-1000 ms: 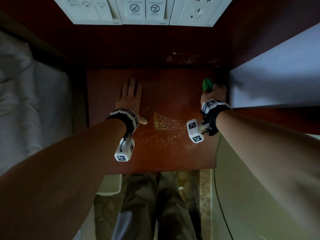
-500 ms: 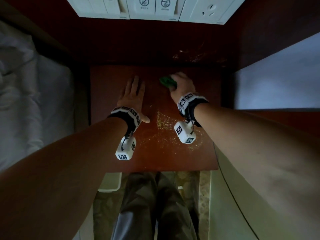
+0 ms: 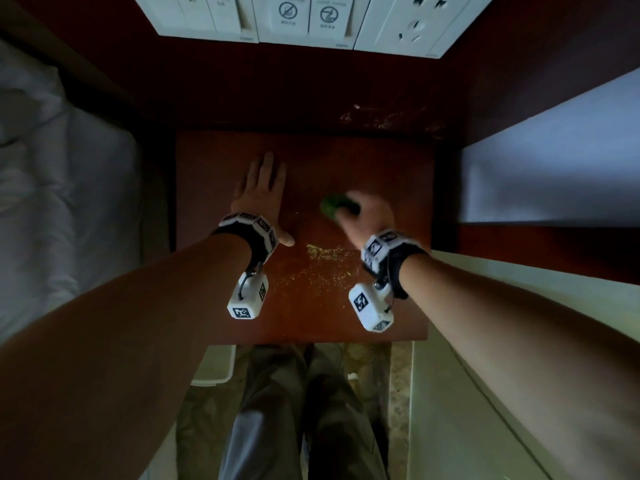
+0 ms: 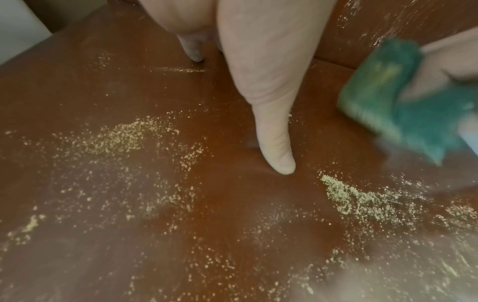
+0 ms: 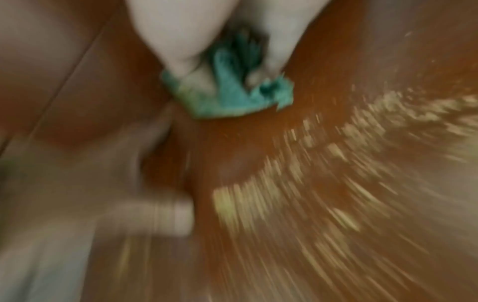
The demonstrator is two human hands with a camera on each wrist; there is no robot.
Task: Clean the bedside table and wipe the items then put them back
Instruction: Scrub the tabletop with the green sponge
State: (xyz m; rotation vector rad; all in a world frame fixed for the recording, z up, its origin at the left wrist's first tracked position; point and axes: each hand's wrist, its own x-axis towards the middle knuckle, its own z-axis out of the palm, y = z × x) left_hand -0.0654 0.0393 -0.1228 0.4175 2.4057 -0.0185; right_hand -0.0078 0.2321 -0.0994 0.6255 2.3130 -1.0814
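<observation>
The wiping of the bedside table [image 3: 398, 174] is the step in hand. A bunched green cloth [image 3: 337, 206] is gripped in the right hand [image 3: 367, 216], whose fingers are curled round it, and it is pressed to the wooden top near the middle of the table. The right wrist view is smeared by motion, so a stroke appears to be under way. The left hand [image 3: 258, 192] is laid flat at about nine o'clock from the cloth, fingers straight, thumb spread toward the crumbs; nothing is held in it, and the table seems to be steadied by it.

A scatter of pale crumbs [image 3: 322, 261] is left on the top at about six o'clock from the cloth, just beside the left thumb and spread toward the front edge. No items are seen on the table, so their wiping and return are judged not yet begun.

For the next move, the cloth is probably to be drawn toward six o'clock through the crumbs, so that they are gathered rather than scattered. The flat left hand may need to be lifted, since crumbs also lie close round it in the left wrist view.
</observation>
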